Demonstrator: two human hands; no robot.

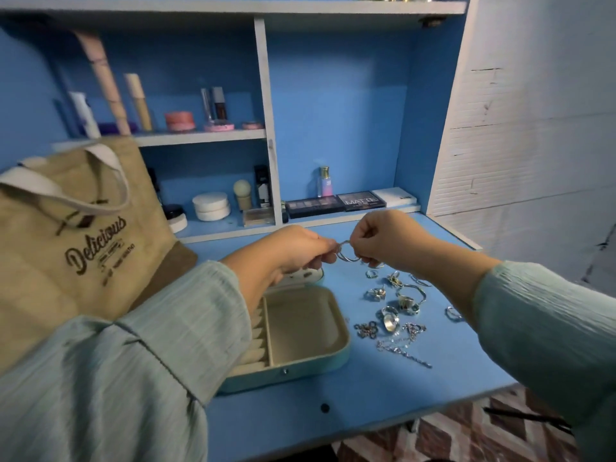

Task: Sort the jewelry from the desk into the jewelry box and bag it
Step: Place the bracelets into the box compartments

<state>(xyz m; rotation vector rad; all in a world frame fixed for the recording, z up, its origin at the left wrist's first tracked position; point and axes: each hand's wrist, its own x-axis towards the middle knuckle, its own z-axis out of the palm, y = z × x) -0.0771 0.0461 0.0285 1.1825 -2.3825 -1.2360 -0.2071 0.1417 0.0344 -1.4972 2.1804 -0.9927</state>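
Head view, left to right: our left hand [296,251] and right hand [383,243] both pinch 1 thin silver wire bangle [346,253] above the blue desk [366,395]; the open pale-teal jewelry box [333,355] lies below-left (nearer our left).

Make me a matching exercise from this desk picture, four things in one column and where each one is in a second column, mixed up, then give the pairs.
1. silver bangles
2. jewelry box
3. tote bag
4. loose rings and chains

A. open on the desk, main compartment bare
B. lying on the desk right of the box
C. standing at the desk's left end
D. pinched between left hand and right hand

Pairs: 1-D, 2-A, 3-C, 4-B
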